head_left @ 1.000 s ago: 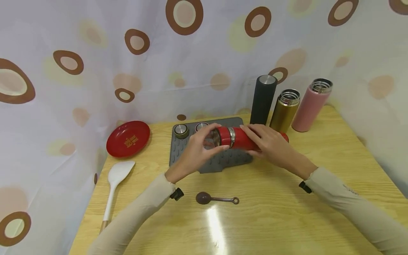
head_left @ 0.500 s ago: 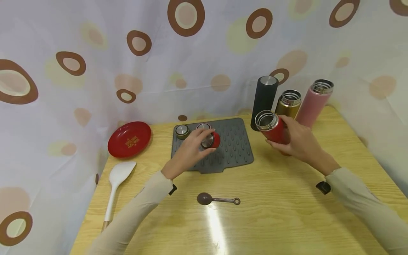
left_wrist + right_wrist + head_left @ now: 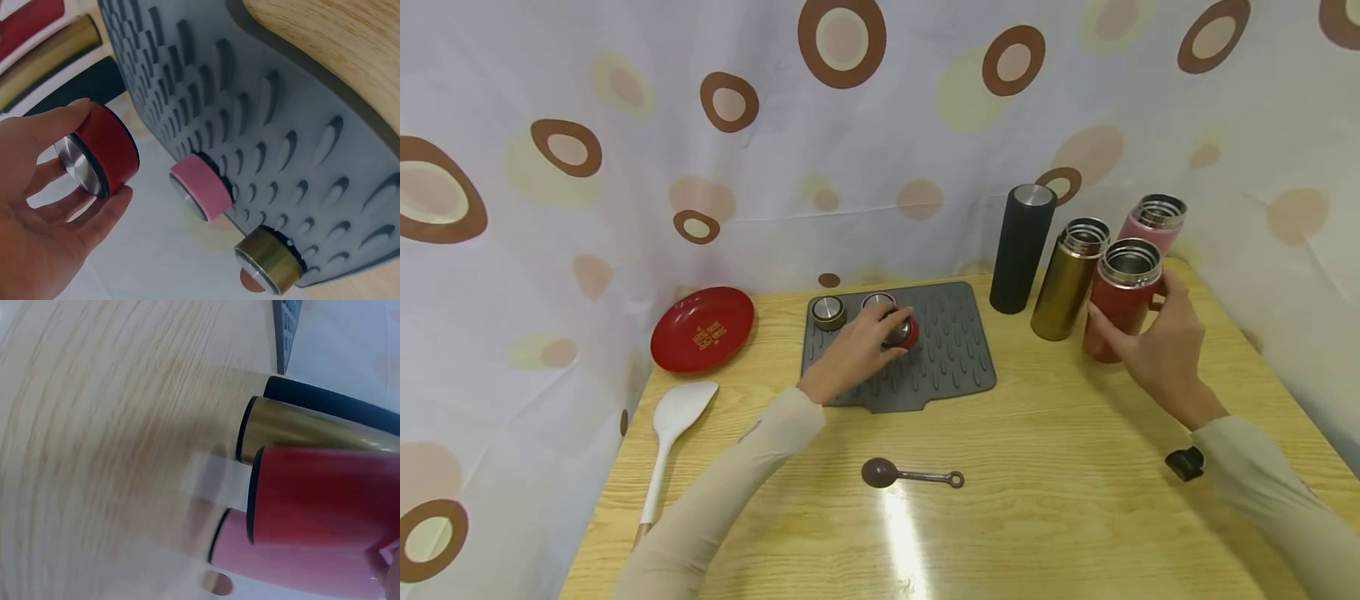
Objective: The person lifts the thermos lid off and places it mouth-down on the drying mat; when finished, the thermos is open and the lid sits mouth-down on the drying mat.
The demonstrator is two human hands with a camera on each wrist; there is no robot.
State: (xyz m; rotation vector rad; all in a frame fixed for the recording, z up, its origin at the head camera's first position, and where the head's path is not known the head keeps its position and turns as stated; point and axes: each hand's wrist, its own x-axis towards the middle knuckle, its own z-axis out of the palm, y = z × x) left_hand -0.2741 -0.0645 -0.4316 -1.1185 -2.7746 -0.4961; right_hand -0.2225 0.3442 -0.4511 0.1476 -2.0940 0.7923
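Note:
My left hand (image 3: 859, 346) pinches a red bottle lid (image 3: 115, 150) with a steel top, thumb on one side and fingers on the other, over the grey ridged mat (image 3: 953, 354). A pink lid (image 3: 203, 187) and a gold lid (image 3: 272, 257) sit along the mat's back edge. In my right hand (image 3: 1168, 362) is a red thermos bottle (image 3: 1116, 310), gripped round its body, upright with its steel mouth uncovered. It stands in front of a pink bottle (image 3: 1152, 227) and right of a gold bottle (image 3: 1066, 287), both lidless.
A tall black bottle (image 3: 1021, 250) with a steel top stands left of the gold one. At the left lie a red plate (image 3: 681, 337) and a white spatula (image 3: 679, 412). A brown spoon (image 3: 880, 472) lies in front of the mat. A patterned curtain (image 3: 880, 242) hangs behind.
The red lid came away from the bottle. My left hand lowered the lid toward the mat, while my right hand carried the bottle rightward and turned it upright beside the other bottles.

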